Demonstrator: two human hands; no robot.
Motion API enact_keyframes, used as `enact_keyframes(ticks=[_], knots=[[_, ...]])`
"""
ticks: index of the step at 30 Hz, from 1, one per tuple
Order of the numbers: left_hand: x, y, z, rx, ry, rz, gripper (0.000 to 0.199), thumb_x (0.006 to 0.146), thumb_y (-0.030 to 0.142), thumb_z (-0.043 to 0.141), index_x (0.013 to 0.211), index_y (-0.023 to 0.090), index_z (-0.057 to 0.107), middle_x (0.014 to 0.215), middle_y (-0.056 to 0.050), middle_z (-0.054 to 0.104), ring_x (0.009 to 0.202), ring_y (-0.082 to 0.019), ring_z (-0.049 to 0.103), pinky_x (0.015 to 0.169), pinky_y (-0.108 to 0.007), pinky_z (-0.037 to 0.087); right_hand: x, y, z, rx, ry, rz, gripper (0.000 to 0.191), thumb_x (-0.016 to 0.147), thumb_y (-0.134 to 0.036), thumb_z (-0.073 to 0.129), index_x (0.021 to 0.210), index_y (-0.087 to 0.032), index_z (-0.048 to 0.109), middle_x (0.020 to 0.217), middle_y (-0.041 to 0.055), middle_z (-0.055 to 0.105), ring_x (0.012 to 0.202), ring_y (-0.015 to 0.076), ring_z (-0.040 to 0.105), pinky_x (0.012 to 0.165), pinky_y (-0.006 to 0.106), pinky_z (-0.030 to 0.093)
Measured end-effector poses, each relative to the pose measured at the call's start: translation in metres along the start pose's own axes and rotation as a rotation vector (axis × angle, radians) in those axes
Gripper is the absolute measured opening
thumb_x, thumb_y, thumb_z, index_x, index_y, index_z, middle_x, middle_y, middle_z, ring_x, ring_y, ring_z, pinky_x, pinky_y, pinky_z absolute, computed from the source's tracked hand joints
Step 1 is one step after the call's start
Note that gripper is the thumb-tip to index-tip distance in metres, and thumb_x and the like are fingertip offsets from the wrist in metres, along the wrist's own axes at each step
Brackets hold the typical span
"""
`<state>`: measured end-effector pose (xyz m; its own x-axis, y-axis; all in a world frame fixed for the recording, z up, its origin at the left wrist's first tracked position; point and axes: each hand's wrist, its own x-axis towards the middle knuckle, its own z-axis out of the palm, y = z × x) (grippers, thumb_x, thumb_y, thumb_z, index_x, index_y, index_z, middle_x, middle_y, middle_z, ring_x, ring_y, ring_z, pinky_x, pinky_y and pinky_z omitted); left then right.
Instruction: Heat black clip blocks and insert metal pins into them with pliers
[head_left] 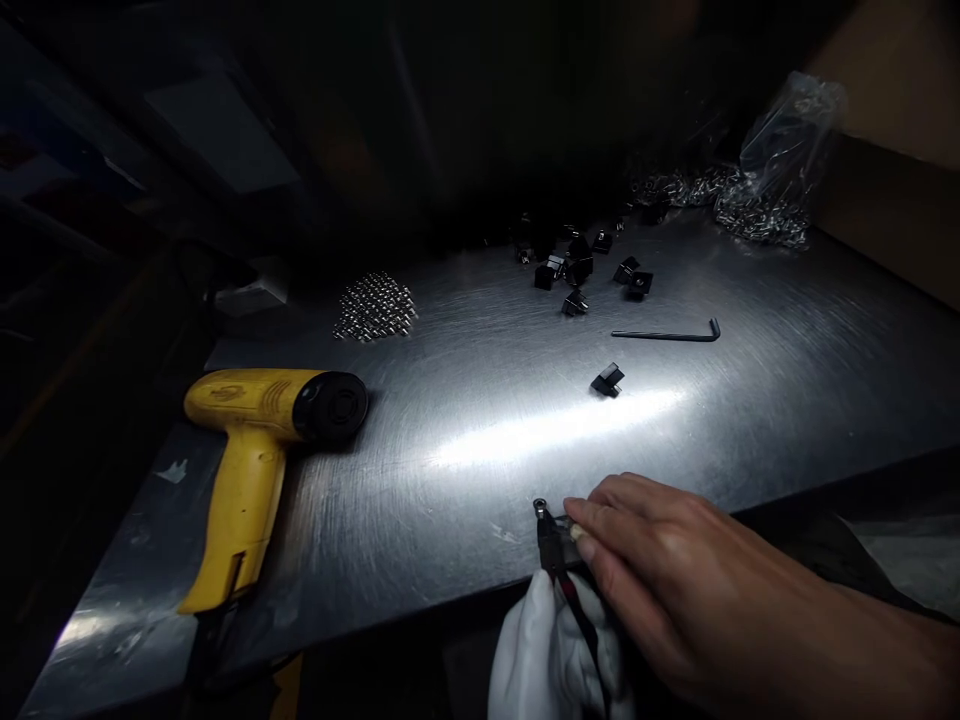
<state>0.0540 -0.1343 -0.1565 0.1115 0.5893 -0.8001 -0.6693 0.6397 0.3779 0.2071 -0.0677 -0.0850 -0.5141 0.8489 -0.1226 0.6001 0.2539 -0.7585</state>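
Bare hand point(660, 560) — black piece point(550, 545), round-tipped.

1 yellow heat gun point(251, 450), 1 hex key point(667, 336), 1 plastic bag point(787, 150), 2 hands point(667, 560), at least 7 black blocks point(640, 288).

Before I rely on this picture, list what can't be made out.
All in the head view:
- Black part: lower end hidden by the left hand.
- Right hand: its grip is hidden behind its own fingers.
- Left wrist: cut off by the bottom edge.
- Metal pile: pieces too small to count.
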Motion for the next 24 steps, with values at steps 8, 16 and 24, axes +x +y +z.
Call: enact_keyframes(ticks=[8, 16, 24], knots=[[0.003, 0.002, 0.008, 0.046, -0.025, -0.091, 0.035, 0.078, 0.052, 0.075, 0.083, 0.019, 0.068, 0.053, -0.004, 0.062, 0.045, -0.019, 0.060, 0.045, -0.029, 0.054, 0.012, 0.005, -0.005, -0.029, -0.069, 0.123, 0.019, 0.100, -0.008, 0.048, 0.088, -0.018, 0.059, 0.083, 0.0001, 0.056, 0.073, 0.0158, 0.053, 0.070, 0.034, 0.046], [0.004, -0.001, 0.001, 0.055, -0.003, -0.084, 0.040, 0.074, 0.056, 0.078, 0.085, 0.020, 0.068, 0.055, -0.003, 0.063, 0.045, -0.019, 0.061, 0.045, -0.029, 0.055, 0.013, 0.006, -0.007, 0.011, -0.099, 0.156, 0.020, 0.103, -0.014, 0.048, 0.091, -0.020, 0.063, 0.084, -0.0014, 0.060, 0.072, 0.0138, 0.057, 0.071, 0.033, 0.048], [0.001, -0.002, -0.004, 0.010, 0.020, -0.069, 0.032, 0.078, 0.049, 0.078, 0.086, 0.020, 0.068, 0.058, -0.002, 0.064, 0.049, -0.018, 0.062, 0.046, -0.027, 0.054, 0.015, 0.006, -0.010, 0.012, -0.115, 0.171, 0.022, 0.105, -0.019, 0.047, 0.091, -0.021, 0.064, 0.084, -0.0021, 0.061, 0.071, 0.0134, 0.059, 0.071, 0.033, 0.048]])
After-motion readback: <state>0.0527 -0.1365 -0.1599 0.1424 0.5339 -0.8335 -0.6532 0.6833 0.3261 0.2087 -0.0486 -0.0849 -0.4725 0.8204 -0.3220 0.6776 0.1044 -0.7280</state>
